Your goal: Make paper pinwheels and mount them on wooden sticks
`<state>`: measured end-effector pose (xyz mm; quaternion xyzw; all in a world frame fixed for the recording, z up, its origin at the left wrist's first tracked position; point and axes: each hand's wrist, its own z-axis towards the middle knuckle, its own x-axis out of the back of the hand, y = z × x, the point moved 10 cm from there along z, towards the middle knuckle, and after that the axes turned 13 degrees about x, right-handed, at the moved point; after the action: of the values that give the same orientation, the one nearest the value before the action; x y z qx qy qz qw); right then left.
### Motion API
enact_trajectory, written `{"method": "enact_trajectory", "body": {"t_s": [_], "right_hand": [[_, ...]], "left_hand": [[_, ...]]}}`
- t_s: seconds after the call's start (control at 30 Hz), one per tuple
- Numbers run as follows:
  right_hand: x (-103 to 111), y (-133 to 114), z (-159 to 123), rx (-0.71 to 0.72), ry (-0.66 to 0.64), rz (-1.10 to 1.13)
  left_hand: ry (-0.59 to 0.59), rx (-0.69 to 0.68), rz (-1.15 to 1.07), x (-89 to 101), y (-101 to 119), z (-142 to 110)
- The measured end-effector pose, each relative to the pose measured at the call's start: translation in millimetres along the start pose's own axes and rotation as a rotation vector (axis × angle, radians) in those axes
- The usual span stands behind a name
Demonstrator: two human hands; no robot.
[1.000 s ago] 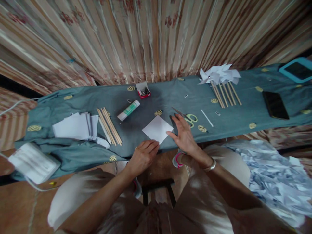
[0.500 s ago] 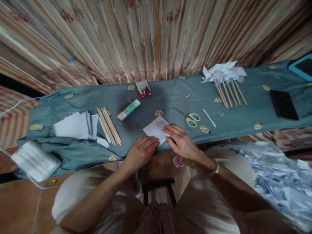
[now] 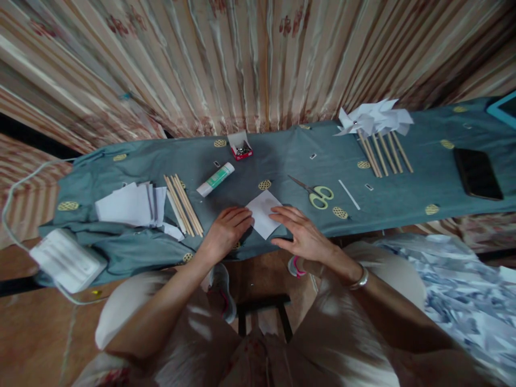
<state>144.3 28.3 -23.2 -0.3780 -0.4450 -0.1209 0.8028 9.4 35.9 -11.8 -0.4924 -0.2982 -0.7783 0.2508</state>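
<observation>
A small white paper square [image 3: 264, 214] lies near the front edge of the blue-grey cloth-covered table [image 3: 282, 161]. My left hand [image 3: 226, 232] rests with its fingers on the paper's left corner. My right hand [image 3: 304, 235] lies flat, fingers stretched out, touching the paper's right side. Green-handled scissors [image 3: 316, 194] lie just beyond my right hand. A glue stick [image 3: 215, 180] lies beyond my left hand.
A stack of white paper squares [image 3: 129, 204] and several wooden sticks [image 3: 183, 205] lie at left. Finished paper pinwheels on sticks [image 3: 377, 131] and a black phone [image 3: 478, 173] lie at right. A small red box [image 3: 241, 148] stands at the back. A white power strip [image 3: 66, 260] hangs at far left.
My right hand pulled back from near the scissors onto the paper's right side. My left hand moved up onto the paper's left corner. The paper shifted slightly.
</observation>
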Motion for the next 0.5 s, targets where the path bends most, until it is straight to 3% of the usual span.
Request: {"method": "enact_trajectory", "body": {"t_s": [0.33,0.5], "right_hand": [[6,-15,8,0.104,0.114,-0.1],[11,-17,9,0.053,0.177,0.046]], "left_hand": [[0.046,0.025,-0.052,6.1,5,4],[0.098,0.047,-0.039,14.0,4,1]]}}
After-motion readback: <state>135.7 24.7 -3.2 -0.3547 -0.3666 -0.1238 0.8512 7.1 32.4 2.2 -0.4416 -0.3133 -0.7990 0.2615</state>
